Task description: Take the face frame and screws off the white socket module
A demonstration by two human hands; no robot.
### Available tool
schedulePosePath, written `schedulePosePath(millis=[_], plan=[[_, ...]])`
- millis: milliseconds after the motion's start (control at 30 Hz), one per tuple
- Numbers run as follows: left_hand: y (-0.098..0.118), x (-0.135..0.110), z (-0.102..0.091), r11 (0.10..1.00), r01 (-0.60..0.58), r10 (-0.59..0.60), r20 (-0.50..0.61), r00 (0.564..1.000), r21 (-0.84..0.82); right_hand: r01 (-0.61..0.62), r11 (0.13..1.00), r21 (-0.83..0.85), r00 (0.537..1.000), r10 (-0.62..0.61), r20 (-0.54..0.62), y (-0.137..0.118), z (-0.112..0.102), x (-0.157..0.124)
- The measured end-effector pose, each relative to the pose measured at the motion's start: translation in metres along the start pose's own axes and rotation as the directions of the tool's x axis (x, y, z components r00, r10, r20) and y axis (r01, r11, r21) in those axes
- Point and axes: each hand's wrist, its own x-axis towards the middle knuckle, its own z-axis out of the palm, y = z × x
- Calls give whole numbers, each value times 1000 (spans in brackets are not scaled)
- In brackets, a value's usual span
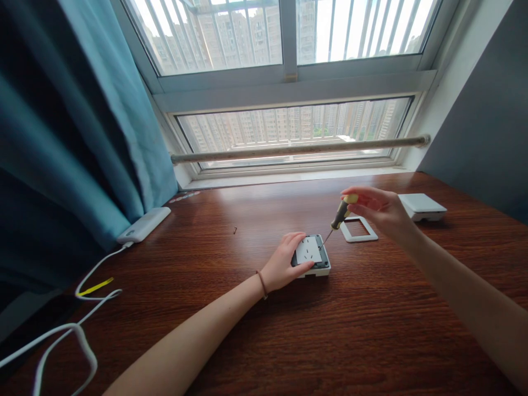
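A white wall socket (308,250) in a square box lies on the wooden table, its dark inner frame uncovered. My left hand (284,259) grips the socket from its left side, thumb along the near edge and fingers over the far edge. In my right hand (371,206) is a screwdriver (340,213) with a grey and yellow handle, held tilted by the fingertips. Its thin shaft reaches down to the right side of the socket's frame; whether the tip sits in a screw is too small to tell. A white square cover frame (359,230) lies just beyond, to the right.
A small screw (235,230) lies left of the socket. At the back right is a white switch box (421,207). On the left are a white power strip (144,225) with its cable (88,275), a yellow strip (97,286) and a blue curtain (119,126). A window rail (301,149) runs behind the table.
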Motion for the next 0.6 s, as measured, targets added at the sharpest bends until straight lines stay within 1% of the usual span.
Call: schedulePosePath(millis=[67,133,200,367,433,500,600], plan=[[0,0,0,1000,-1,0,5,1000,2,-32,999,33,998,30,59,-1,-3,0],[0,0,0,1000,0,0,5,1000,0,-39,999,32,996,37,81,-2,-5,1],[0,0,0,1000,-3,3,0,1000,-3,-25,1000,11,996,23,88,-4,-6,1],[0,0,1,1000,3,-3,-9,1000,-9,28,999,-31,989,-23,148,-9,-2,-1],[-1,0,1,1000,4,-4,-7,1000,-10,66,994,-92,991,-55,119,-11,1,-2],[0,0,1,1000,1,-1,-5,1000,-7,93,982,-165,995,-85,58,-10,5,-3],[-1,0,0,1000,-6,6,-4,1000,2,83,976,-199,994,-96,-57,-8,8,-4]])
